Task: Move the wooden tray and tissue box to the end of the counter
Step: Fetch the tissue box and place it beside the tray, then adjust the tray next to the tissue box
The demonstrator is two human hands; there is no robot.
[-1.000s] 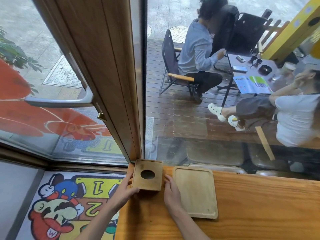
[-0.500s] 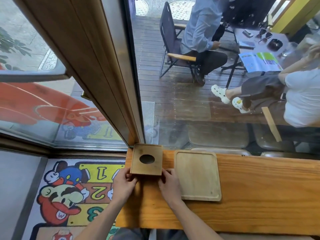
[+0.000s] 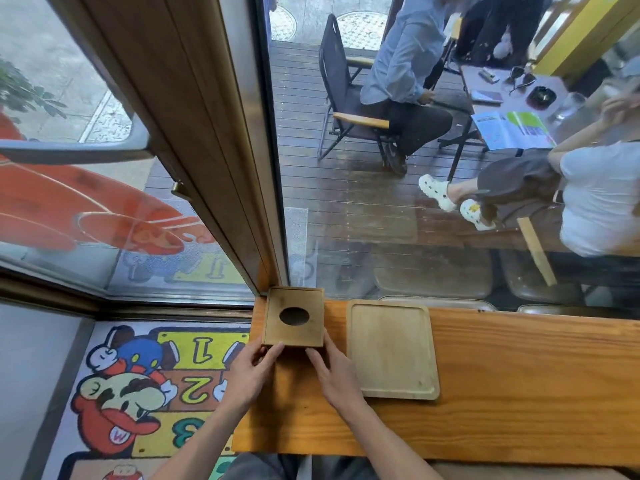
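At the counter's [image 3: 519, 393] window end: your left hand [image 3: 251, 372] and right hand [image 3: 337, 372] meet the near edge of the wooden tissue box [image 3: 294, 317], fingers spread and pressing its front corners, not wrapped around it. The left thumb touches the box's near-left corner; the right fingertips touch the near-right one. Neither hand is closed on anything.

The box is rigid, with a round hole in its lid, and probably light; no tissue shows through the hole, so you cannot tell what it holds. Smooth wood on a varnished top should slide easily, so push from the flat sides or lift by opposite walls, keeping clear of the lid, which may be loose.

The box sits beyond your fingertips in the counter's far-left corner, against the door frame [image 3: 214, 150] and the window glass [image 3: 381, 237]. Just right of the box, apart from it, the wooden tray [image 3: 391, 348] lies flat, its far edge near the glass: stiff, shallow-rimmed, best taken by its two long edges. Both pieces look placed.
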